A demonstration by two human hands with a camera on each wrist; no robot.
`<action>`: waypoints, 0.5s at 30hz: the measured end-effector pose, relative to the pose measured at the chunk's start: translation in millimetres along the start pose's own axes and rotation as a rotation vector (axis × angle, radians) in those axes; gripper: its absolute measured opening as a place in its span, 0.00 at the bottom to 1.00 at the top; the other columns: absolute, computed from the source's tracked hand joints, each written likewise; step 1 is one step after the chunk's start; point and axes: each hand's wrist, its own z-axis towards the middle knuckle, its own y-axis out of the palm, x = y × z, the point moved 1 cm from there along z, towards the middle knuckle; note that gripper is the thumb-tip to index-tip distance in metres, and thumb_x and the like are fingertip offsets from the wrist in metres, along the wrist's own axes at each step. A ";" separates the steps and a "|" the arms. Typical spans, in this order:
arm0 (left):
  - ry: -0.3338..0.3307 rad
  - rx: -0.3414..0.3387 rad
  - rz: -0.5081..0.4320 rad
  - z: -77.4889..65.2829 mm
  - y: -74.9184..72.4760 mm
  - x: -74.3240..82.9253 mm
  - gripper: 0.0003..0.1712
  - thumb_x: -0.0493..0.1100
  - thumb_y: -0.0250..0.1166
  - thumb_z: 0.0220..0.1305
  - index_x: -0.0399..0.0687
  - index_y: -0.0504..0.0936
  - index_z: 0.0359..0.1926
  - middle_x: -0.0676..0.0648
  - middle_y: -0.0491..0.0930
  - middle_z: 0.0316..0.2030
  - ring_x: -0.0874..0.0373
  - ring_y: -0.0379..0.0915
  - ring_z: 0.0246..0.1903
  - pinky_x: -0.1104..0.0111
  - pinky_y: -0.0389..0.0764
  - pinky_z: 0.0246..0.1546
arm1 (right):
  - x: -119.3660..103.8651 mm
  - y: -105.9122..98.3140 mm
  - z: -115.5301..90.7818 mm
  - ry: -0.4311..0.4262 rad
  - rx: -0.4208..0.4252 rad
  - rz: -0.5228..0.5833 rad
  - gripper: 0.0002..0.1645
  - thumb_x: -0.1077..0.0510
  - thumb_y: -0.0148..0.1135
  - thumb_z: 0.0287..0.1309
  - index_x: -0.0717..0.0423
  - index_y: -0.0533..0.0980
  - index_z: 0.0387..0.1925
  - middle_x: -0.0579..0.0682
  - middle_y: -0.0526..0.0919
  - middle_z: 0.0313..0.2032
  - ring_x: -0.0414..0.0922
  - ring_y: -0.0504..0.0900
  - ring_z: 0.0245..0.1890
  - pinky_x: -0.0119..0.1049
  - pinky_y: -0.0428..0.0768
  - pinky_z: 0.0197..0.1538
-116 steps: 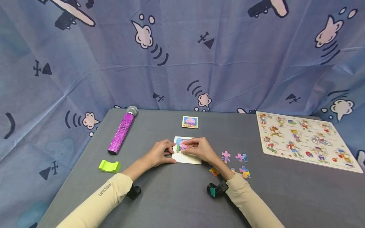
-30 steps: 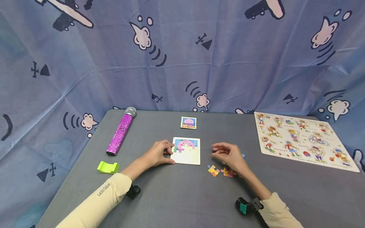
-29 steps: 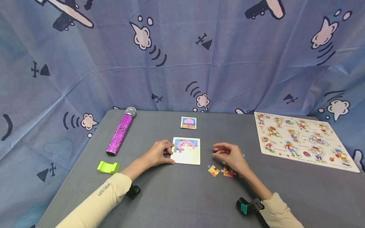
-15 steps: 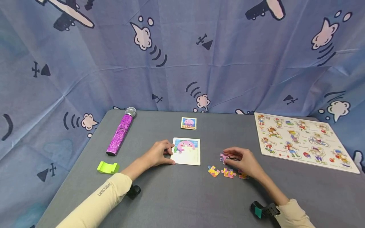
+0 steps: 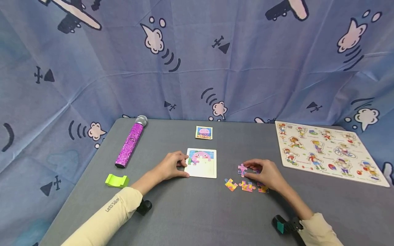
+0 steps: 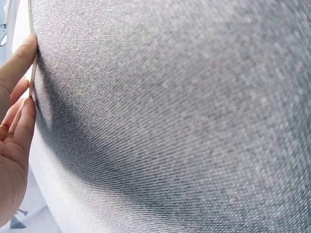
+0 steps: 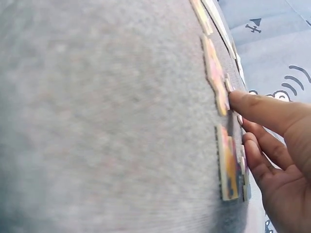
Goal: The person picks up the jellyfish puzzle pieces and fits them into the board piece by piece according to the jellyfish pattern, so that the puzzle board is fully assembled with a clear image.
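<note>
My left hand [image 5: 172, 165] touches the left edge of a small white puzzle board [image 5: 201, 172] with thumb and fingertips. Part of a pink sea-creature picture fills the board's upper half. To the right, my right hand [image 5: 266, 174] pinches a pink puzzle piece [image 5: 241, 169] low over the table, thumb on the near side and fingers on the far side. Another piece [image 5: 257, 171] shows partly beneath that hand. Nearer me lies a row of yellow-and-pink pieces: left piece [image 5: 231, 185], middle piece [image 5: 247, 186] and right piece [image 5: 263, 188], this last one partly covered by the hand.
A small picture card [image 5: 204, 132] lies beyond the board. On the left are a glittery purple microphone [image 5: 130, 143] and a lime-green stand [image 5: 117, 180]. A large wooden picture board [image 5: 330, 150] lies at the right, before the blue curtain [image 5: 191, 68].
My right hand has left the board, which shows more picture pieces, and moved right to the loose pieces. Just now the pink piece has turned slightly at its fingertips. The left hand stays.
</note>
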 end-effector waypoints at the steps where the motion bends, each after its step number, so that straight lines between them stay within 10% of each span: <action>1: 0.001 0.000 -0.002 0.0 0.0 0.2 0.19 0.41 0.80 0.42 0.41 0.76 0.23 0.38 0.79 0.46 0.50 0.77 0.45 0.73 0.81 0.42 | -0.2 -0.5 0.6 -0.003 -0.001 0.009 0.17 0.63 0.75 0.46 0.60 0.83 0.41 0.50 0.86 0.38 0.41 0.82 0.36 0.32 0.82 0.39; 15: -0.008 -0.005 0.000 0.5 -0.3 0.2 0.18 0.41 0.80 0.42 0.41 0.76 0.24 0.38 0.79 0.47 0.50 0.77 0.46 0.74 0.80 0.42 | 13.4 -3.2 10.2 0.047 -0.038 0.412 0.22 0.69 0.70 0.50 0.71 0.77 0.49 0.67 0.81 0.46 0.38 0.85 0.37 0.26 0.81 0.37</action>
